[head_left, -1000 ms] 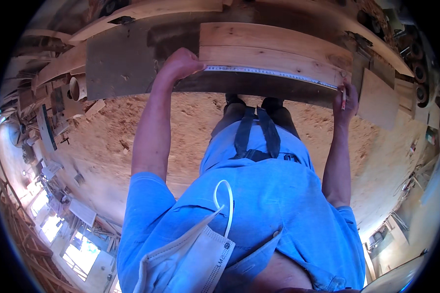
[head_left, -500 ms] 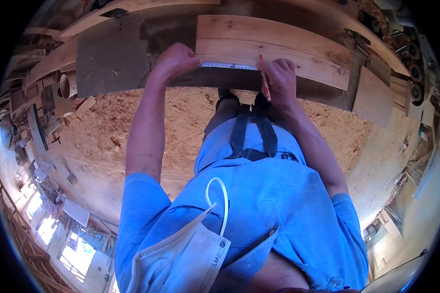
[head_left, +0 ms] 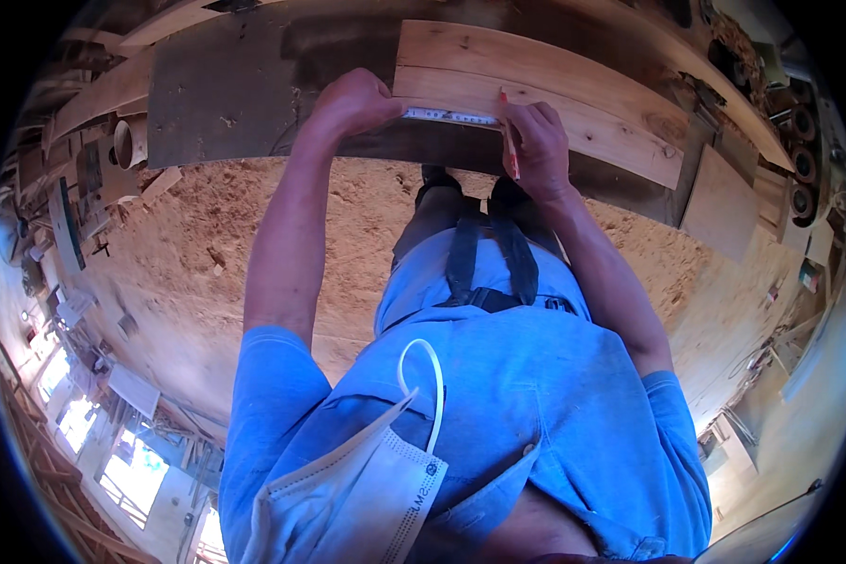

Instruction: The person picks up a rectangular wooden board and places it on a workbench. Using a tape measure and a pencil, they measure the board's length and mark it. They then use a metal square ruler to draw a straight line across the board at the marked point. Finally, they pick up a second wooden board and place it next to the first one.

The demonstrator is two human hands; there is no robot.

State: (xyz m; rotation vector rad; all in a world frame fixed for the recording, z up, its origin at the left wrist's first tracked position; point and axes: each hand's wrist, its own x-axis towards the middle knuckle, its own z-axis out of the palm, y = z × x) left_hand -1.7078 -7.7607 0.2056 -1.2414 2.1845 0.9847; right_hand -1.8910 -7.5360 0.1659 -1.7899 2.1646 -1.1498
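Note:
A pale wooden board (head_left: 573,103) lies across a dark bench top (head_left: 226,94). My left hand (head_left: 352,101) presses one end of a folding ruler (head_left: 451,116) against the board's near edge. My right hand (head_left: 536,141) holds the ruler's other end together with a red pencil (head_left: 509,141), its tip on the board. Both arms reach forward over my blue shirt.
A sawdust-covered floor (head_left: 207,254) lies below the bench. More planks (head_left: 724,202) lean at the right. Tools and clutter line a shelf (head_left: 75,188) at the left. A white face mask (head_left: 357,489) hangs at my chest.
My right hand has slid left along the board from its far right end, toward my left hand, and the stretch of ruler between the hands is much shorter.

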